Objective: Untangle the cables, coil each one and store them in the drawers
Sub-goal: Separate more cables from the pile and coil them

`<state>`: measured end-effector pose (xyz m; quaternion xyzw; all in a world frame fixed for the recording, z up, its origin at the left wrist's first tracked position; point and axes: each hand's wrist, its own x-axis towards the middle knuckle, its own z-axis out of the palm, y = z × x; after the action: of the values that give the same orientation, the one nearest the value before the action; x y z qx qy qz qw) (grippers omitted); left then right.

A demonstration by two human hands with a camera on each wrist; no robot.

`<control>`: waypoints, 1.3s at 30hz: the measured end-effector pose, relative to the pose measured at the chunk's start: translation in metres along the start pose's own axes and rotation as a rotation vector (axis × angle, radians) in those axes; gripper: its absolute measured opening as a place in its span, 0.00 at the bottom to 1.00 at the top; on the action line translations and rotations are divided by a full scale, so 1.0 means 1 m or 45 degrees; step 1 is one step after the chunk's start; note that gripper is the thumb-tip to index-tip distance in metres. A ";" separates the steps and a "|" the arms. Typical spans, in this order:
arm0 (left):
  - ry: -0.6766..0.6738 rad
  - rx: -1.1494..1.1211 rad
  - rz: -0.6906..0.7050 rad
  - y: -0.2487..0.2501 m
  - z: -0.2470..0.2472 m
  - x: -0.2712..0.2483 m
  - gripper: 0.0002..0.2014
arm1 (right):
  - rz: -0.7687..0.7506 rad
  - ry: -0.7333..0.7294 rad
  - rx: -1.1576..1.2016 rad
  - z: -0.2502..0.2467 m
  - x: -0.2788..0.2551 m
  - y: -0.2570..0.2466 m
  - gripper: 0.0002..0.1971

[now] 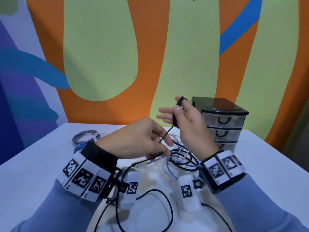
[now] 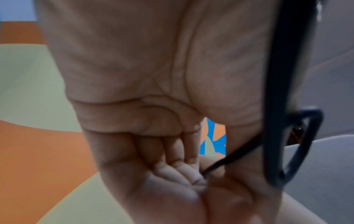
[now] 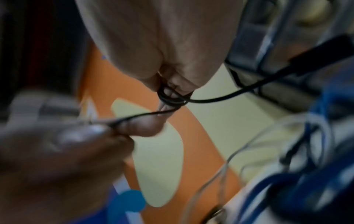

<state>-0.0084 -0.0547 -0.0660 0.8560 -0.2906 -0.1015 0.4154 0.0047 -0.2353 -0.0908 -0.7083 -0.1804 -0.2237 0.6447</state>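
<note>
A thin black cable [image 1: 165, 133] runs taut between my two hands above the table. My right hand [image 1: 177, 111], raised in front of the drawers, holds a small coil of this cable [image 1: 175, 118] looped round its fingers with the thumb pressed on it. The right wrist view shows the coil [image 3: 170, 98] at the fingertips of that hand [image 3: 172, 84]. Lower and to the left, my left hand [image 1: 164, 146] pinches the cable's free run between thumb and fingers; its fingers [image 2: 201, 178] curl round the strand [image 2: 235, 157]. The rest trails into a tangle of black, blue and white cables [image 1: 180, 158].
A small black-topped unit of three clear drawers [image 1: 222, 119], all closed, stands at the back right of the white table [image 1: 33, 168]. A grey coiled cable [image 1: 83, 136] lies at the back left beside white [image 1: 100, 134] and blue loops. More black cable [image 1: 158, 195] loops near the front edge.
</note>
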 end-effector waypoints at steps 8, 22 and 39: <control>0.264 -0.726 -0.240 -0.007 -0.027 -0.002 0.07 | -0.016 -0.499 -0.786 -0.004 -0.009 -0.019 0.18; 0.184 -0.902 0.021 0.001 -0.018 -0.001 0.14 | 0.146 -0.157 -1.098 -0.044 0.006 0.000 0.18; 0.056 0.355 0.181 0.010 0.031 0.005 0.07 | 0.112 0.101 0.426 -0.030 0.012 -0.011 0.14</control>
<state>-0.0216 -0.0831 -0.0778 0.8846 -0.3526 -0.0118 0.3049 0.0057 -0.2645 -0.0730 -0.5891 -0.1581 -0.1899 0.7694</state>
